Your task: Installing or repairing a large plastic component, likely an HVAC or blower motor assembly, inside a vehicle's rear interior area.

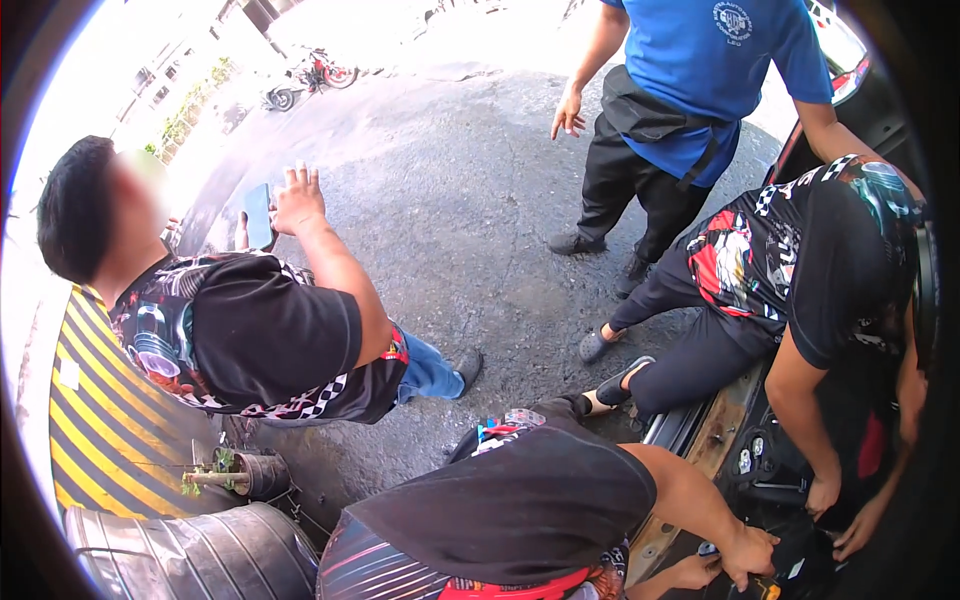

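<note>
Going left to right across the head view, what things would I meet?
Yellow-and-black striped panel, blue phone, blue jeans, black waist bag, a co-worker's bare hand at the lower right.

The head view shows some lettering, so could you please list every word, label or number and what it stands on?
I am leaving the wording itself uncopied.
Blue shirt: small white lettering with a round emblem.
Black shirt of the person at left: pale letters near the hem, partly lost in folds.
Leaning person's shirt: pale letters, broken by folds.
White sheet on the striped panel: any print is too small to read.
</note>
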